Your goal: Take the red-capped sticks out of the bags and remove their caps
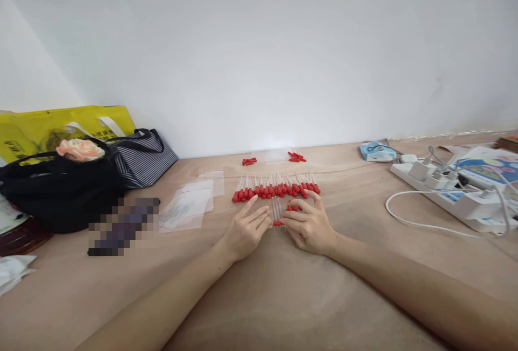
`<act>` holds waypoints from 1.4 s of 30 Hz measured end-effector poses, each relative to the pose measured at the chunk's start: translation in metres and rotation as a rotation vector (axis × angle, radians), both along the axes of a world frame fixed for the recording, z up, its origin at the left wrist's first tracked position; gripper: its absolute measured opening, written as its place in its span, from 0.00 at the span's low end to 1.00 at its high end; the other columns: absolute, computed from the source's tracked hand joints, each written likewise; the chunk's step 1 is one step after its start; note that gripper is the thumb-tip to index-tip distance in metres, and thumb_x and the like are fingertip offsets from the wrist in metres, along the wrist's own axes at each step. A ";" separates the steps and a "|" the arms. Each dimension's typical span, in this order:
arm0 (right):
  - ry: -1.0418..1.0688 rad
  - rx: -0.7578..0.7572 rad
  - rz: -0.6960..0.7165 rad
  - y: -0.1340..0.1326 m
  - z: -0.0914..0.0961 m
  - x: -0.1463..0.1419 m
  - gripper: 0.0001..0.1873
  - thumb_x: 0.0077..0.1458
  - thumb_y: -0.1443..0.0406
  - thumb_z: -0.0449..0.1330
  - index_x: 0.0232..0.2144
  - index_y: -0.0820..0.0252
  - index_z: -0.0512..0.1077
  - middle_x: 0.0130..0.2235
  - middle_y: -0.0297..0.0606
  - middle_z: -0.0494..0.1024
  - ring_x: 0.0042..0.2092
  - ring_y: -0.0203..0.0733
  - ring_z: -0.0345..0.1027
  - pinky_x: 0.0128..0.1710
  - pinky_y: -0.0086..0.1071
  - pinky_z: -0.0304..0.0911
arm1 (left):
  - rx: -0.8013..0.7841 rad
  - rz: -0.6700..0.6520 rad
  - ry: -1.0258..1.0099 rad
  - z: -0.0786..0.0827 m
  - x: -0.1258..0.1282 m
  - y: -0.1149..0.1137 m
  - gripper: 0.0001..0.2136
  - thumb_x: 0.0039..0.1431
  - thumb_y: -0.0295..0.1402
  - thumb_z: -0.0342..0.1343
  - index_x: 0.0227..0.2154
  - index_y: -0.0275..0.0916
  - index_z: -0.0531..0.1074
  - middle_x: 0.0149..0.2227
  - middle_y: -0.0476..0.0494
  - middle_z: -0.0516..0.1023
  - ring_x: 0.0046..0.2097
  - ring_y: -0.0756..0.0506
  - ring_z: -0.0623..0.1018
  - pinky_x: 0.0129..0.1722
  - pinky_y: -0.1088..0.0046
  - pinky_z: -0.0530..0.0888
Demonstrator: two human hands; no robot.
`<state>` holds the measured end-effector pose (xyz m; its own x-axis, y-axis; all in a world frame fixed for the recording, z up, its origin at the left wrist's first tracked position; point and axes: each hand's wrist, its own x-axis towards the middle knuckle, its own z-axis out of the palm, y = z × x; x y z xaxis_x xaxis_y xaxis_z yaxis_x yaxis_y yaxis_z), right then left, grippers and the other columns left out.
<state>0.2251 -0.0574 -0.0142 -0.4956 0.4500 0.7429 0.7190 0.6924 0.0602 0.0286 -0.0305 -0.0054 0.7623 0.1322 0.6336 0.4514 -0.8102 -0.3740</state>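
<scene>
Glass droppers with red rubber bulbs [279,191] lie side by side in a row in front of me, tips toward the wall. Just nearer are several clear glass tubes [276,208]. A small red rubber bulb [277,223] is pinched between my two hands at the near end of these tubes. My left hand [249,230] closes on it from the left, index finger raised. From the right, my right hand [311,228] has its fingertips on the bulb. More red bulbs [292,208] show beside the right fingers; whether that hand holds them is unclear.
Toward the wall lie two small piles of red bulbs [249,161] and more clear tubes [275,157]. Clear plastic bags [188,205], a pixelated dark object [123,228] and handbags [60,191] are left. Right are a power strip [449,194], cables and a blue mask [377,151].
</scene>
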 end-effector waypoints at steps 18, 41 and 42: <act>0.035 0.029 0.076 -0.002 0.000 0.002 0.07 0.51 0.68 0.52 0.29 0.55 0.71 0.28 0.29 0.76 0.39 0.37 0.64 0.52 0.47 0.39 | 0.070 -0.005 0.008 0.005 0.004 -0.007 0.07 0.57 0.24 0.46 0.28 0.34 0.69 0.28 0.46 0.77 0.40 0.47 0.76 0.55 0.53 0.61; 0.444 -0.390 -0.479 0.022 -0.009 0.042 0.14 0.48 0.52 0.53 0.24 0.56 0.69 0.24 0.32 0.73 0.29 0.39 0.64 0.34 0.36 0.50 | -1.438 0.575 -0.448 0.022 0.012 0.028 0.08 0.41 0.36 0.59 0.21 0.36 0.71 0.18 0.52 0.71 0.20 0.52 0.69 0.21 0.78 0.65; 0.432 -0.405 -0.492 0.022 -0.009 0.041 0.14 0.48 0.52 0.53 0.23 0.55 0.69 0.23 0.31 0.73 0.29 0.40 0.64 0.34 0.36 0.49 | -1.489 0.583 -0.476 0.023 0.015 0.031 0.09 0.39 0.36 0.60 0.21 0.35 0.71 0.17 0.52 0.70 0.19 0.53 0.69 0.20 0.78 0.65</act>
